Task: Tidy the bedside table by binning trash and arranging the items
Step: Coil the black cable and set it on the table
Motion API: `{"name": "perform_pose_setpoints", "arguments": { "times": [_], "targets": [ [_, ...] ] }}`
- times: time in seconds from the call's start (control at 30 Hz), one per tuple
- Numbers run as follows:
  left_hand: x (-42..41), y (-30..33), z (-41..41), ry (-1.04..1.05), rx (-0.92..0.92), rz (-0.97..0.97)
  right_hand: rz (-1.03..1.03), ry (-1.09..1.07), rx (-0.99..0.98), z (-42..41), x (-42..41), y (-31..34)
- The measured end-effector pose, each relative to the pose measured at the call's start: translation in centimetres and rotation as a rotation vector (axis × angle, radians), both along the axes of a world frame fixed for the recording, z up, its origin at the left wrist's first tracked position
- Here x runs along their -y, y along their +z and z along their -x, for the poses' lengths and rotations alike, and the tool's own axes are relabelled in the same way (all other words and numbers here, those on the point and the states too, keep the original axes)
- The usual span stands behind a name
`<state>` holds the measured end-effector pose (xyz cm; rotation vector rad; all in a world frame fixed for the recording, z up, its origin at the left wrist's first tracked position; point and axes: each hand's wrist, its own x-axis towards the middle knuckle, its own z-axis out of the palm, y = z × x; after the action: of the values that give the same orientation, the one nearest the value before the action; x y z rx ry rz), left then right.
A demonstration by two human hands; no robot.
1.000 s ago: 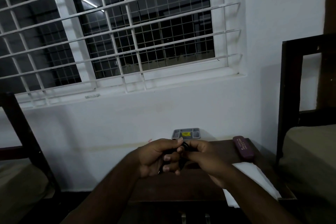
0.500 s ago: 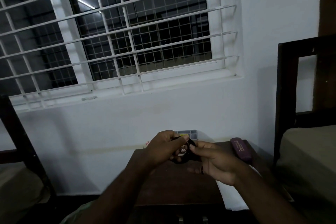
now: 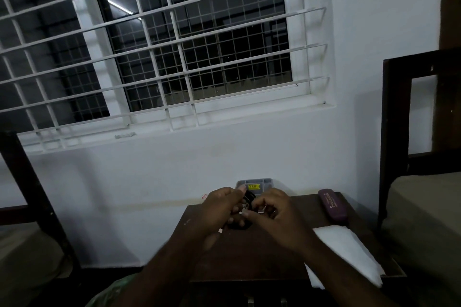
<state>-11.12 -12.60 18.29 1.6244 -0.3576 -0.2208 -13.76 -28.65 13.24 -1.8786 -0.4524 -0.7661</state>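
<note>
A dim room seen from a head-worn camera looking forward and down. Low in the middle stands a dark wooden bedside table (image 3: 249, 252) set against a white wall (image 3: 249, 152). Above its far half, two bare hands meet around a small black cord (image 3: 248, 200) that looks coiled; the light is too poor to say exactly what it is. The left hand (image 3: 220, 209) has its fingers curled with the thumb pressed on the cord's upper edge, pinching it. The right hand (image 3: 274, 209) has its fingers bent in toward the cord from the other side, the fingertips on it in a narrow grip. Part of the cord hangs dark below the hands, just above the tabletop. Behind the hands, against the wall, sits a grey tray (image 3: 254, 183) with compartments and a yellow label. A purple case (image 3: 333, 205) lies along the table's right edge. Nearer the viewer, a white sheet (image 3: 344, 254) rests on the right front of the table and overhangs its corner. A large window (image 3: 159, 42) with white bars fills the wall above, dark outside. A dark wooden bed frame (image 3: 399, 112) stands at the right, another at the left.
</note>
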Motion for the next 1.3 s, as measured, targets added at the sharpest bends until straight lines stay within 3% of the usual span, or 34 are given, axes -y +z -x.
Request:
{"name": "perform_pose_setpoints", "arguments": {
  "times": [0.17,0.33,0.53,0.63,0.7,0.8,0.97,1.03,1.3],
  "targets": [
    [0.2,0.3,0.3,0.037,0.085,-0.088,0.002,0.081,-0.049,-0.1,0.4,0.5],
    [0.5,1.3,0.3,0.193,0.431,-0.381,-0.133,0.225,-0.138,0.8,0.5,1.7],
    [0.1,1.9,0.9,0.196,0.568,-0.486,-0.05,0.116,-0.065,1.7,2.1,3.0],
    [0.0,1.8,1.1,0.042,0.238,-0.218,0.09,-0.061,0.026,1.4,2.7,2.8],
    [0.1,1.6,1.4,-0.064,0.007,0.016,0.077,-0.13,0.059,1.2,2.5,2.5],
    [0.7,1.2,1.4,-0.081,-0.162,0.193,-0.003,-0.143,0.022,0.6,1.4,1.7],
    [1.2,0.5,1.0,-0.022,-0.183,0.237,-0.543,0.324,-0.488,1.0,0.7,1.6],
    [1.3,0.2,0.8,0.018,-0.139,0.209,-0.686,0.423,-0.585,1.3,0.9,1.7],
    [1.5,-0.5,0.3,-0.001,-0.039,0.107,-0.585,0.355,-0.566,1.6,0.8,1.5]
  ]
}}
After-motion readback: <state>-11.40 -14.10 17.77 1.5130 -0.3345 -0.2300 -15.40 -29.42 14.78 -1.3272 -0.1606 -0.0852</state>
